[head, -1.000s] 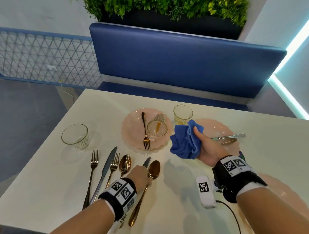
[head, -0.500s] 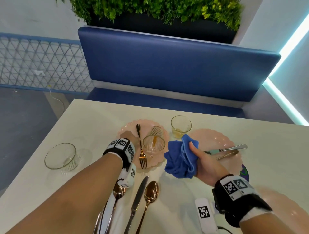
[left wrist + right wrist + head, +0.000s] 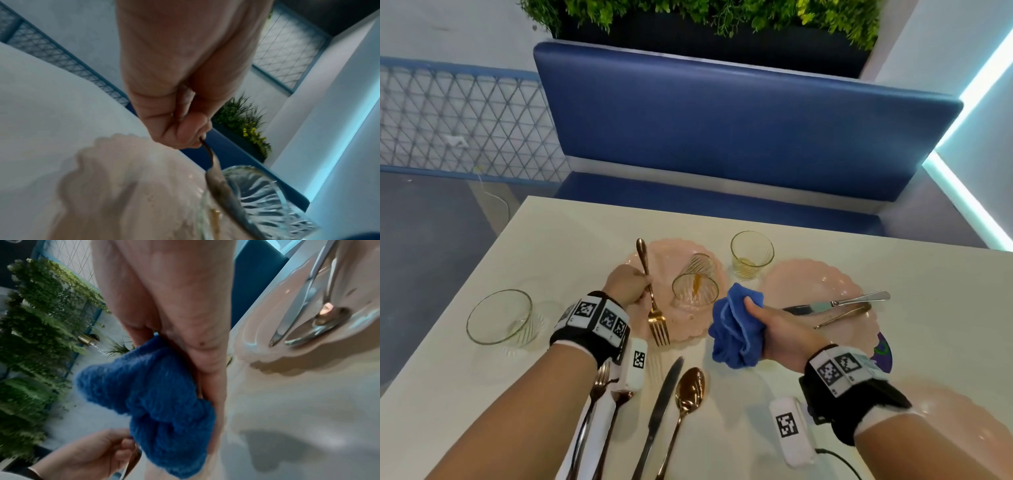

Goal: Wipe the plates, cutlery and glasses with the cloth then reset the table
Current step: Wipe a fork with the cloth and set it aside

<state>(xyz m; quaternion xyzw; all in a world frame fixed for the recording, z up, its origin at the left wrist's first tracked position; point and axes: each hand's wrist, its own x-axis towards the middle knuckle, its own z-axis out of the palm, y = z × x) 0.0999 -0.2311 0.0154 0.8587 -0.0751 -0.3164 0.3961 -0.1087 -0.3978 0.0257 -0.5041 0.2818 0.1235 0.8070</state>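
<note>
My left hand grips a gold fork by the middle of its handle over the left pink plate; the tines point toward me. In the left wrist view my fingers pinch the fork's handle. A glass lies tipped on that plate. My right hand holds a bunched blue cloth just right of the plate; the right wrist view shows the cloth against my palm. A second pink plate carries a silver knife and a spoon.
An upright glass stands between the plates, another glass lies at the left. A knife, a gold spoon and more cutlery lie near me. A third pink plate sits at the right. A blue bench lies beyond.
My left hand went from the cutlery near me up to the left plate and took hold of the gold fork. The right hand kept the cloth in about the same place.
</note>
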